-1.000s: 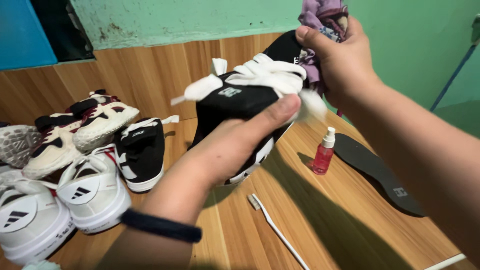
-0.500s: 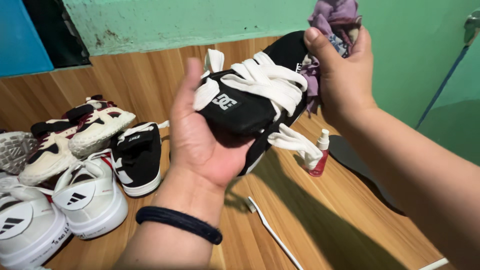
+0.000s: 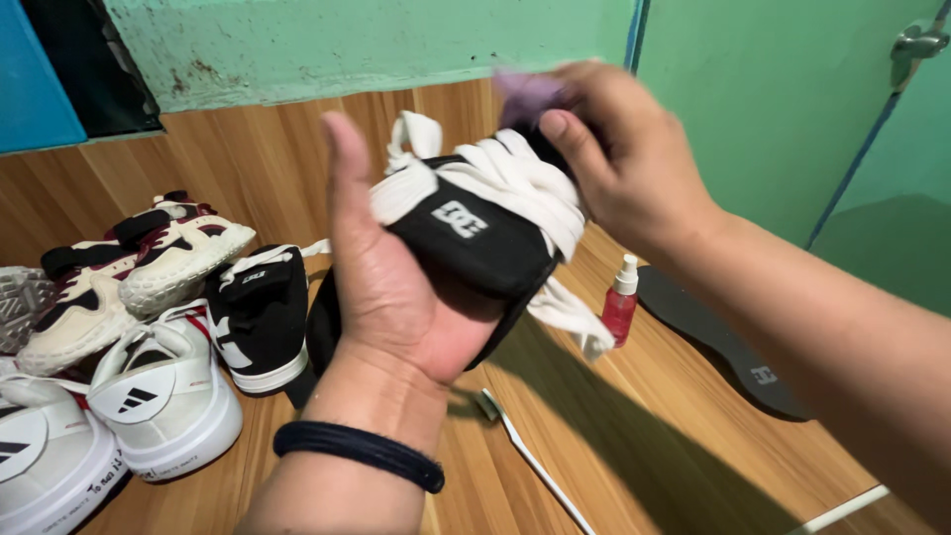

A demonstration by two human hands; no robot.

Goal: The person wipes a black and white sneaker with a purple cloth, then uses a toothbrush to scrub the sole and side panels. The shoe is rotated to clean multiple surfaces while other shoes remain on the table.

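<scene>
1. Left hand cradles the black skate shoe, fingers wrapped underneath; shoe rotated tongue-up since 1 second ago.
2. Right hand has shifted to the shoe's top, fingers pinching a purple cloth.

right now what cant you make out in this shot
Head view only:
- Purple cloth in the right hand: motion-blurred and mostly behind the fingers.
- Black shoe: its sole and far end are hidden by the left hand and white laces.
- Toothbrush: handle cut off by the bottom edge.
- White sneakers: cropped by the left edge.
- Black insole: partly behind the right forearm.
</scene>
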